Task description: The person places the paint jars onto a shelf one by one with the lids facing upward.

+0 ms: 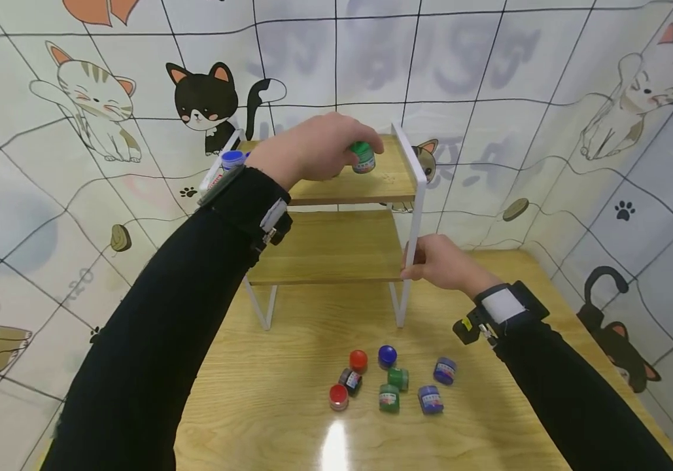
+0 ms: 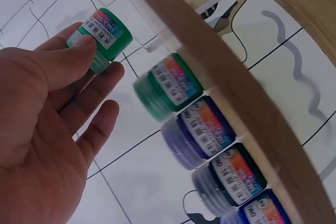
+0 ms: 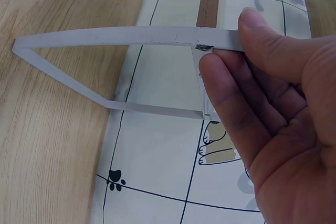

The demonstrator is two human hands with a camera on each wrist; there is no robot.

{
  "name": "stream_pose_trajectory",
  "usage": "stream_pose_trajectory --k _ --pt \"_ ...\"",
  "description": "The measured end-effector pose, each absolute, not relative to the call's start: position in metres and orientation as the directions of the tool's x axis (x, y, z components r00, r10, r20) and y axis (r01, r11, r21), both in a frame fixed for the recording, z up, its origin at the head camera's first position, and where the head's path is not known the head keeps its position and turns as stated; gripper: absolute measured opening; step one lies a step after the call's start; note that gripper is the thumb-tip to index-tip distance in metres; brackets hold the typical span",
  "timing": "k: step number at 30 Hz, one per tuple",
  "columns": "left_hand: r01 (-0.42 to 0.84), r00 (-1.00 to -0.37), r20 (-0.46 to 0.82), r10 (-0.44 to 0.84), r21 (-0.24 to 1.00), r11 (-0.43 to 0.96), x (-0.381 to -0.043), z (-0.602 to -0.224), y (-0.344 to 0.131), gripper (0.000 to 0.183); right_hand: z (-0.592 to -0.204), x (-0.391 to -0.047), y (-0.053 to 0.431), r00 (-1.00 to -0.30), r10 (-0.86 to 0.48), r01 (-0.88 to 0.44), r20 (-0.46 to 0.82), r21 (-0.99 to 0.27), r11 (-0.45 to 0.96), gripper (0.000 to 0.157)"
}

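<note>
Over the right part of the top board of a small two-tier shelf [image 1: 336,191], my left hand [image 1: 327,147] pinches a green paint jar [image 1: 363,157] between thumb and fingers. In the left wrist view that paint jar [image 2: 107,34] is held beside a row of jars standing on the board: a green jar [image 2: 168,86], a purple jar [image 2: 198,132], a dark jar [image 2: 229,179] and a blue jar [image 2: 260,211]. My right hand [image 1: 439,261] grips the shelf's white metal frame [image 3: 126,36] at the right side, near the lower board, with thumb and fingers around it.
On the wooden table [image 1: 254,405] before the shelf lie several jars, among them a red jar [image 1: 339,396], a black jar [image 1: 350,381], a green jar [image 1: 389,398] and a blue jar [image 1: 431,399]. A cat-printed sheet [image 1: 489,59] covers the walls behind.
</note>
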State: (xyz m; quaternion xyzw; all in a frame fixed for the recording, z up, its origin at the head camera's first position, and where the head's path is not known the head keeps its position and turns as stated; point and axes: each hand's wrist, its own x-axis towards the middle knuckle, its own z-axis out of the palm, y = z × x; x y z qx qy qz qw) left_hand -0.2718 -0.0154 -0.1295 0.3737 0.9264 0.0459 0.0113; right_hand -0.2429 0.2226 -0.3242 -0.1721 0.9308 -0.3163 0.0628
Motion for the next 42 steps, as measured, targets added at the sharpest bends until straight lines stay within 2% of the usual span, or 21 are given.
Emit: stream_pose_trajectory --k 6,19,36,42 --pt "0.671 -0.742 0.026 0.67 0.025 0.741 -0.281 -0.137 -0.016 0.041 -0.324 -0.242 0.222 -0.939 -0.343 -0.258 -0.022 -0.613 0.747 0.01" --pt "0.652 -0.758 -0.002 0.652 -0.017 0.758 -0.287 -0.142 -0.02 0.046 -0.325 -0.244 0.221 -0.934 -0.358 -0.282 0.0 -0.616 0.736 0.009" --pt "0.635 -0.772 -0.014 0.635 -0.013 0.772 -0.29 -0.148 -0.014 0.047 -0.323 -0.243 0.223 -0.935 -0.354 -0.281 0.002 -0.612 0.739 0.008" --pt "0.633 -0.774 -0.025 0.632 -0.002 0.775 -0.289 -0.147 -0.012 0.055 -0.324 -0.242 0.223 -0.934 -0.358 -0.283 0.002 -0.616 0.735 0.009"
